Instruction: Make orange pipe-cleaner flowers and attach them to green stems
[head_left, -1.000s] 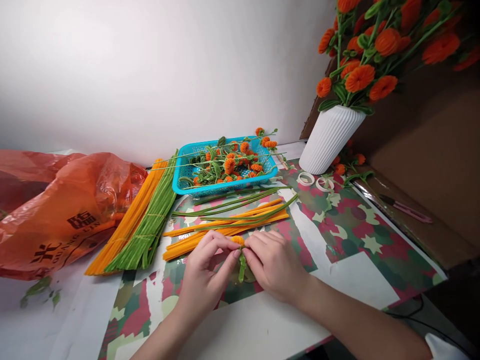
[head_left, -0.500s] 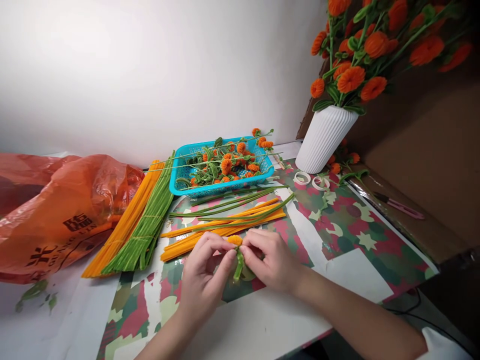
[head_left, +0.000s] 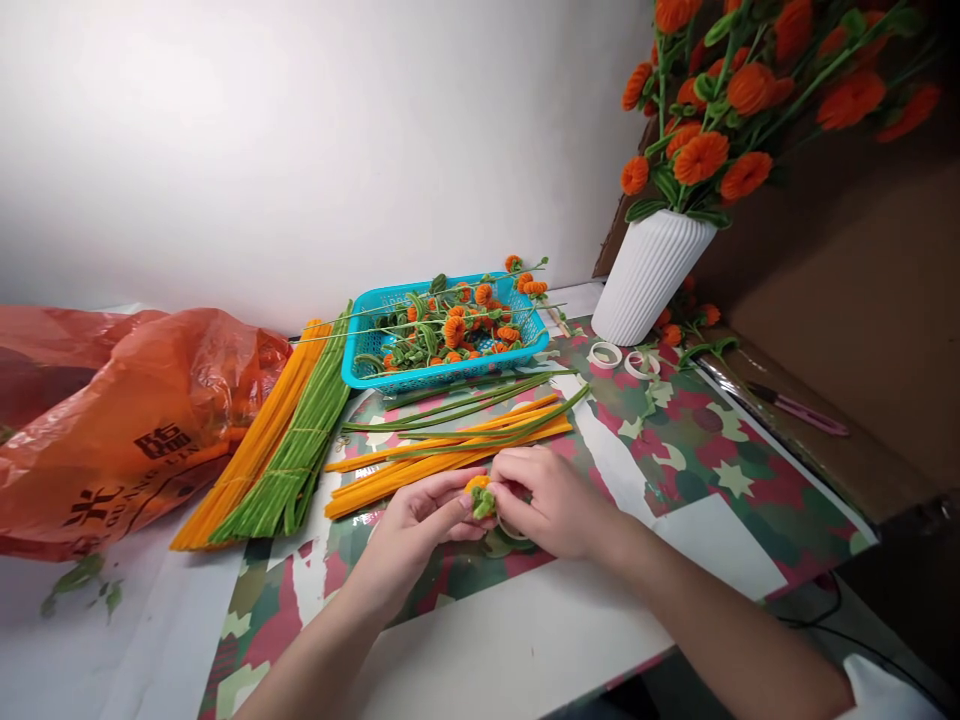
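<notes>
Between my two hands is a small pipe-cleaner flower point(head_left: 480, 495), orange on top with green fuzzy loops below. My left hand point(head_left: 424, 525) pinches it from the left with thumb and fingers. From the right, my right hand point(head_left: 551, 500) closes its thumb and forefinger at its edge. A pale tape ring point(head_left: 512, 532) shows partly under my right fingers. Just beyond my hands lie loose orange pipe cleaners point(head_left: 450, 462) and loose green pipe cleaners point(head_left: 457, 412).
A blue basket point(head_left: 442, 378) of orange flowers stands behind. To the left are orange bundled stems point(head_left: 247, 450), green bundled stems point(head_left: 292, 460) and a red plastic bag point(head_left: 150, 410). A white vase point(head_left: 652, 275), tape rolls point(head_left: 605, 355) and a pink cutter point(head_left: 810, 412) lie right.
The flower has turned, so its green part now faces me rather than hanging down. My left hand has rotated, its fingers now under the flower. The tape ring has come into view.
</notes>
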